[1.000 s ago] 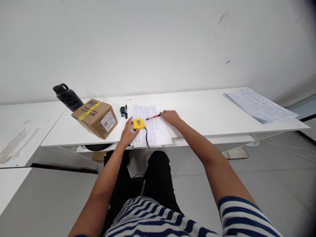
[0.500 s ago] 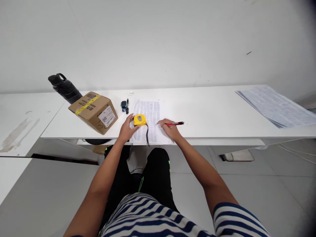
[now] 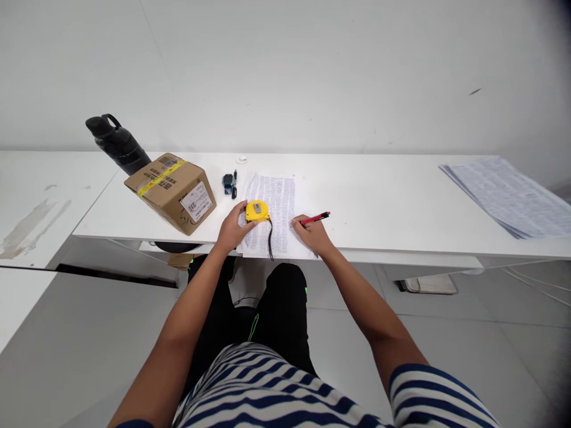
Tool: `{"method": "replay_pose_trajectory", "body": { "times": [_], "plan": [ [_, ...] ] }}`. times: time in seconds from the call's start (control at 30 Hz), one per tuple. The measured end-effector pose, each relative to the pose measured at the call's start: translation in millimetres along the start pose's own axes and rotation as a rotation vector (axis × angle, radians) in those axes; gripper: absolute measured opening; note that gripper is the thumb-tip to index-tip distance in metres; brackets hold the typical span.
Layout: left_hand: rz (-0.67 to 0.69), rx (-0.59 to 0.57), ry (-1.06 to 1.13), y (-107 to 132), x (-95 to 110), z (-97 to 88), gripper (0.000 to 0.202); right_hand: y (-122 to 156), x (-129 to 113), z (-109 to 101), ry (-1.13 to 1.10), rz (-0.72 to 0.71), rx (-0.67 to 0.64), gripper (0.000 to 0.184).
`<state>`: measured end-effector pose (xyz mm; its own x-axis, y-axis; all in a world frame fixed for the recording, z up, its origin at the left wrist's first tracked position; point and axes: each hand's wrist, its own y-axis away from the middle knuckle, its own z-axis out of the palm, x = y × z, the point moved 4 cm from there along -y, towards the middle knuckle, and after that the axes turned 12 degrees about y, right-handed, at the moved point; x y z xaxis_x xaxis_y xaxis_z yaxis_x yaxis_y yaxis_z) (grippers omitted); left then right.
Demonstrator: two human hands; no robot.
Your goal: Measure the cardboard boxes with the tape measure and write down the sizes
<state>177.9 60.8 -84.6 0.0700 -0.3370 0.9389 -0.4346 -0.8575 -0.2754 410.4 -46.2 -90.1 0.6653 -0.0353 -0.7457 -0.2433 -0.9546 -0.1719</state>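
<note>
Newly tilted, the slim red-and-black pen (image 3: 314, 219) sits pinched by right fingers (image 3: 298, 223), left fingers (image 3: 241, 207) half-closed on the rounded yellow tape measure (image 3: 257, 210) (mid-frame white paper (image 3: 284, 199) mostly text-filled, right side blank).

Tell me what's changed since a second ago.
The right hand has moved nearer the person along the printed paper, and the red pen in it has swung round: it stuck out leftward, toward the yellow tape measure, and now sticks out rightward. Nothing was let go. The left hand still holds the tape measure; the cardboard box and bottle stay put.
</note>
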Motion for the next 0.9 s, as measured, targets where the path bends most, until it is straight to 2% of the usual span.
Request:
{"method": "replay_pose_trajectory", "body": {
  "times": [0.07, 0.3, 0.53, 0.67, 0.9],
  "plan": [
    [0.005, -0.013, -0.017, 0, 1, -0.6, 0.072, 0, -1, 1, 0.009, -0.009, -0.023, 0.025],
    [0.129, -0.139, -0.294, 6, 9, 0.0, 0.065, -1, 1, 3, 0.037, -0.020, -0.025, 0.025],
    [0.142, -0.121, -0.355, 7, 9, 1.4, 0.061, 1, 0, 1, 0.046, -0.009, 0.018, 0.025],
    [0.143, -0.117, -0.357, 8, 9, 2.4, 0.060, 1, 0, 1, 0.040, -0.013, -0.029, 0.026],
    [0.206, -0.034, -0.300, 10, 7, -0.5, 0.052, -1, 1, 1, 0.057, -0.013, -0.004, 0.025]
  ]
}}
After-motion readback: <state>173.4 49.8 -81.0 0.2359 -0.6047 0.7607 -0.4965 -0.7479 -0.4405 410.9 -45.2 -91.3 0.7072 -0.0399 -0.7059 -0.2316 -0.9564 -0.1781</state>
